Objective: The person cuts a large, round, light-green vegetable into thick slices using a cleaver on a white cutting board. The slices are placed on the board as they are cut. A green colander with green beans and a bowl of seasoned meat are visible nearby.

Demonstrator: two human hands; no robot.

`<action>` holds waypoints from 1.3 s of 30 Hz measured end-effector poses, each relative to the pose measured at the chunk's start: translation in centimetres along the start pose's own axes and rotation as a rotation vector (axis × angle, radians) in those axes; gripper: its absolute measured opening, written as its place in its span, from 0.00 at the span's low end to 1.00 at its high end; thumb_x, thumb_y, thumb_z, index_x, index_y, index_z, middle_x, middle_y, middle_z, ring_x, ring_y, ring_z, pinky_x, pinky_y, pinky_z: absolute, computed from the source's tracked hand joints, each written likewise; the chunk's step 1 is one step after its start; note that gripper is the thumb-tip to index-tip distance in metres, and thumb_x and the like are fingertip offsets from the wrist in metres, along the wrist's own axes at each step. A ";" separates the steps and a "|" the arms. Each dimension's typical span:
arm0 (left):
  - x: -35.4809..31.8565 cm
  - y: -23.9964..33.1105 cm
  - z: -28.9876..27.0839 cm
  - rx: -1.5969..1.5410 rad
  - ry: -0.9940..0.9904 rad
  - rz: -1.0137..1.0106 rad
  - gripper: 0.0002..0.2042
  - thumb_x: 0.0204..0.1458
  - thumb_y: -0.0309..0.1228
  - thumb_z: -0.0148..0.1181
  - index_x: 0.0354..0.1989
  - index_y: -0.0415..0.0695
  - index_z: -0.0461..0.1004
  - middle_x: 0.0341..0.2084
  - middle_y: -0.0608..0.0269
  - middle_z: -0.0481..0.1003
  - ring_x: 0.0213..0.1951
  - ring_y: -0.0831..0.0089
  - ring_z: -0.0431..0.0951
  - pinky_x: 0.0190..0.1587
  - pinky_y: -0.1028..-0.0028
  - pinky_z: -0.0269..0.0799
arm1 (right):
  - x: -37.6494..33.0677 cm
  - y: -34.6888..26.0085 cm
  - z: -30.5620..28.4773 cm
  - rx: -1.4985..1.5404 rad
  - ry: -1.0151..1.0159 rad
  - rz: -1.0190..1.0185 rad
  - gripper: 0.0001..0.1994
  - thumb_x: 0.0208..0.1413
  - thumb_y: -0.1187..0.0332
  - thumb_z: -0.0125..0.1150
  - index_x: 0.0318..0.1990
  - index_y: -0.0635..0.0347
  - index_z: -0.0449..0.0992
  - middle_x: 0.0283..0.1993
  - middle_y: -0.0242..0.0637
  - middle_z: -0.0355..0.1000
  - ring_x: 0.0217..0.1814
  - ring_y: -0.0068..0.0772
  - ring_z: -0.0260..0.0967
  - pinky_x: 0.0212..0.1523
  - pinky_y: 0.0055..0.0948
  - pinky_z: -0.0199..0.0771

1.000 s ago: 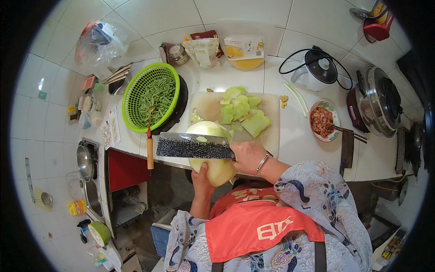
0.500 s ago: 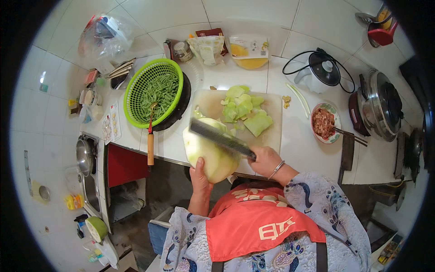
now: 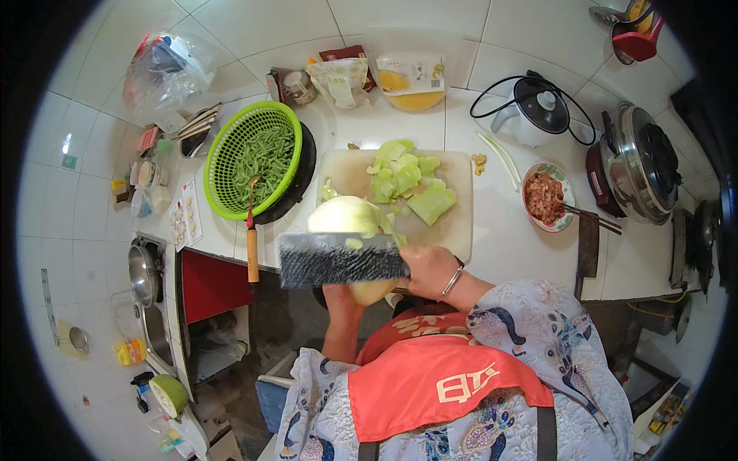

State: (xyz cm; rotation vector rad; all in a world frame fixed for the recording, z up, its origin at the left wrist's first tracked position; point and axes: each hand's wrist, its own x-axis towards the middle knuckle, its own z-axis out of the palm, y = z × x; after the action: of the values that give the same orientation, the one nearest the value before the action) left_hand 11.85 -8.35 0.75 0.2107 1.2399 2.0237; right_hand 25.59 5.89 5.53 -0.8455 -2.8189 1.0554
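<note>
My right hand (image 3: 430,270) is wrapped round the handle of a wide dark cleaver (image 3: 338,261). Its blade lies flat-side up across the near part of a large pale green gourd (image 3: 346,215), hiding much of it. My left hand (image 3: 342,298) supports the gourd from the near left, its fingers partly covered by the blade. The gourd rests by the front left corner of a whitish cutting board (image 3: 453,238). Light green cut pieces (image 3: 407,180) are heaped on the board behind it.
A green colander (image 3: 288,180) of cut green beans (image 3: 265,157) stands left, with a wooden-handled spoon (image 3: 252,246) leaning over it. To the right are spring onion stalks (image 3: 500,159), a bowl of minced meat (image 3: 544,200) with chopsticks, and a lidded electric pot (image 3: 542,107).
The cleaver has swung toward me and to the left, turning so its broad face shows over the gourd. My left hand stays at the gourd. The view has shifted slightly.
</note>
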 end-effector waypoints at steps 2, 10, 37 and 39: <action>-0.1 0.4 -0.5 0.098 0.092 -0.067 0.22 0.56 0.39 0.54 0.53 0.36 0.64 0.46 0.54 0.71 0.45 0.63 0.74 0.48 0.62 0.72 | 0.9 4.0 1.5 -0.005 0.053 0.109 0.09 0.43 0.66 0.57 0.30 0.61 0.73 0.27 0.50 0.73 0.31 0.55 0.73 0.33 0.45 0.74; -1.2 1.6 -1.0 -0.055 0.108 -0.064 0.24 0.54 0.38 0.57 0.54 0.35 0.63 0.46 0.54 0.71 0.45 0.63 0.74 0.47 0.64 0.73 | 0.0 3.3 0.9 0.110 0.063 0.095 0.11 0.45 0.63 0.56 0.29 0.63 0.73 0.27 0.51 0.73 0.31 0.56 0.72 0.34 0.48 0.72; 0.4 3.5 0.2 0.025 0.070 -0.174 0.24 0.50 0.35 0.62 0.52 0.34 0.65 0.43 0.54 0.73 0.42 0.66 0.76 0.46 0.67 0.73 | -0.2 6.4 0.8 0.250 0.040 0.297 0.11 0.45 0.64 0.57 0.25 0.66 0.71 0.22 0.52 0.70 0.26 0.53 0.69 0.30 0.43 0.69; 0.8 3.7 0.7 0.149 0.035 -0.226 0.23 0.49 0.35 0.63 0.51 0.34 0.66 0.42 0.55 0.74 0.41 0.67 0.77 0.45 0.68 0.74 | -0.8 6.1 -0.2 0.181 0.061 0.251 0.09 0.45 0.65 0.56 0.29 0.63 0.73 0.26 0.53 0.71 0.29 0.57 0.70 0.33 0.47 0.70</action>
State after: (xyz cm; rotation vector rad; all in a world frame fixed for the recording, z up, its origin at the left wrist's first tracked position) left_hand 9.74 -8.33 4.01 0.1004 1.3731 1.7508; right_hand 29.26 9.45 2.08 -1.2100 -2.5671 1.2654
